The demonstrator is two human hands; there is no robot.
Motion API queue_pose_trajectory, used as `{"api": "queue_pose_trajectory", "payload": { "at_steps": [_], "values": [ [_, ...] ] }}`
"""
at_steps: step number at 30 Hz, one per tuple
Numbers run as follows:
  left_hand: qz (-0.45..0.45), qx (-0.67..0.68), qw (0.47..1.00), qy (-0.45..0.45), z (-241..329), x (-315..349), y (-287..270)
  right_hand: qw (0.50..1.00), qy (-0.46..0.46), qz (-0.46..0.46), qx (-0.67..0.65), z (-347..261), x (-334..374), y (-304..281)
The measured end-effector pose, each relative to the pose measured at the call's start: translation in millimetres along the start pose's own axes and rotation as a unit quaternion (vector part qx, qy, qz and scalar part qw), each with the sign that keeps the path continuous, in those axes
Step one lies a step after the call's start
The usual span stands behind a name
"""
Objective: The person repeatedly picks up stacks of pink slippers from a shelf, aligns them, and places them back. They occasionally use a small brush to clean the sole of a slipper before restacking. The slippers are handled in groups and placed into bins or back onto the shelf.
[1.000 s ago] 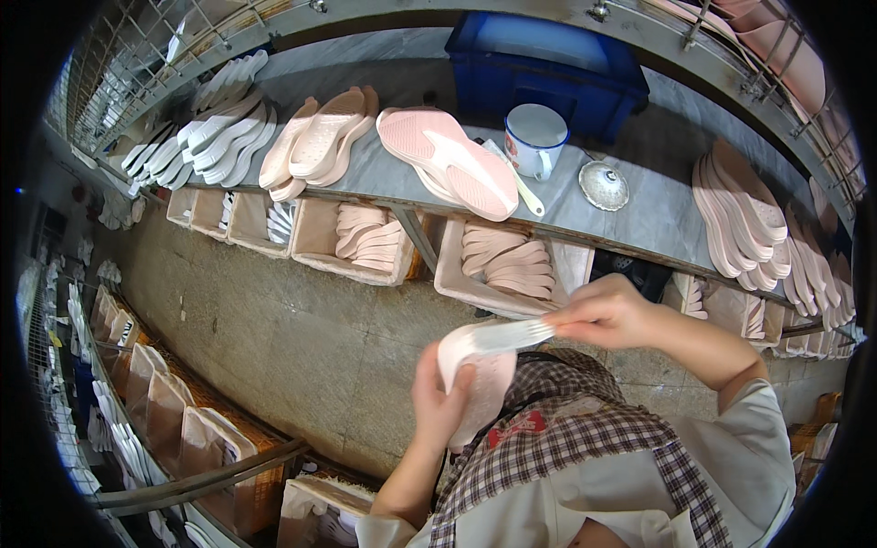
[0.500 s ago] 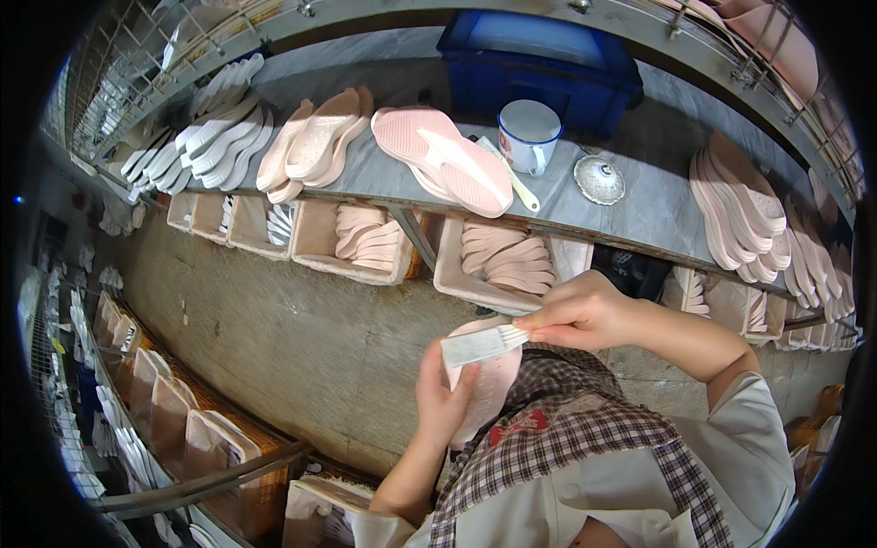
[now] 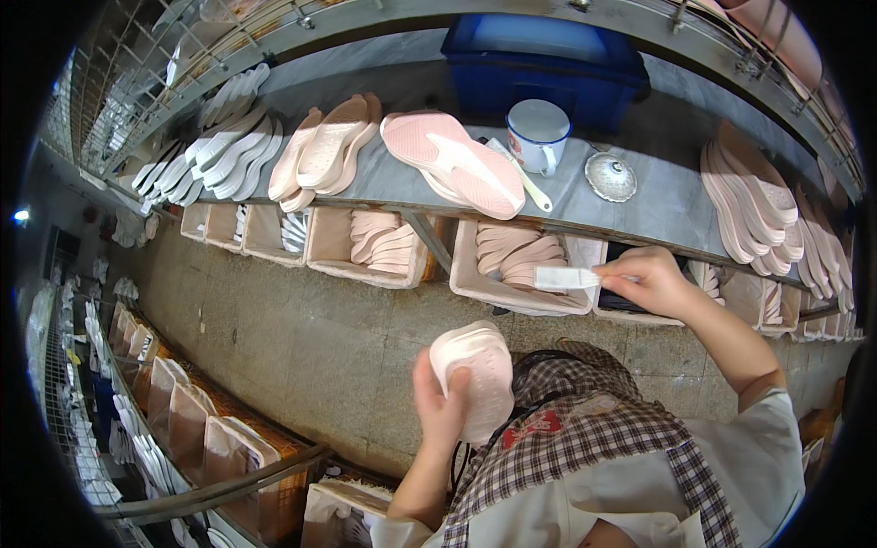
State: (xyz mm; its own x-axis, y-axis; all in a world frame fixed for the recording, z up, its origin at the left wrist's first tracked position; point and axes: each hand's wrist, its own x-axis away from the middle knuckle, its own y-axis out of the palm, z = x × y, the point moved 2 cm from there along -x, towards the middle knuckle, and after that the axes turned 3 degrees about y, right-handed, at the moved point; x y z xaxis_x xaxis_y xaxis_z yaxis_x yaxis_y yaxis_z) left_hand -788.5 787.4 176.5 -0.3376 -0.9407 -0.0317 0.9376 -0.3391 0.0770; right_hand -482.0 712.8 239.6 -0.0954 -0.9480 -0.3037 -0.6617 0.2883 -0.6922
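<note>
My left hand (image 3: 440, 406) is closed round a pale pink shoe sole (image 3: 486, 388), held in front of the checked apron with its thumb over the dimpled face. Part of the sole is hidden behind the fingers. Out to the right, my right hand (image 3: 650, 281) pinches the narrow end of a flat white brush-like tool (image 3: 562, 278). Its broad rectangular end points left, apart from the sole, above a cloth-lined basket (image 3: 512, 297) of pink soles. On the bench beyond lies a larger pink sole (image 3: 452, 160), tread side up.
The grey bench (image 3: 630, 219) bears an enamel mug (image 3: 539, 137), a round lid (image 3: 610, 177), a pale-green-handled tool (image 3: 537, 194), a blue bin (image 3: 539, 68) and stacked pink soles (image 3: 744, 201). White soles (image 3: 237, 155) stand farther left. A metal rail (image 3: 219, 496) curves round lined baskets at lower left.
My right hand has carried the white tool off the sole, up and to the right. My left hand keeps hold of the sole, now more fully in sight and slightly tilted.
</note>
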Motion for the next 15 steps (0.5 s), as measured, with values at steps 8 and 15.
{"api": "queue_pose_trajectory", "payload": {
  "at_steps": [8, 15],
  "values": [
    [-0.069, 0.017, 0.997, 0.003, -8, -2, 18, 0.985, -0.124, -0.085, -0.088, -42, -15, 32],
    [-0.075, -0.004, 0.997, 0.008, -6, -1, 18, 0.985, -0.114, -0.103, -0.072, -39, -13, 24]
  ]
}}
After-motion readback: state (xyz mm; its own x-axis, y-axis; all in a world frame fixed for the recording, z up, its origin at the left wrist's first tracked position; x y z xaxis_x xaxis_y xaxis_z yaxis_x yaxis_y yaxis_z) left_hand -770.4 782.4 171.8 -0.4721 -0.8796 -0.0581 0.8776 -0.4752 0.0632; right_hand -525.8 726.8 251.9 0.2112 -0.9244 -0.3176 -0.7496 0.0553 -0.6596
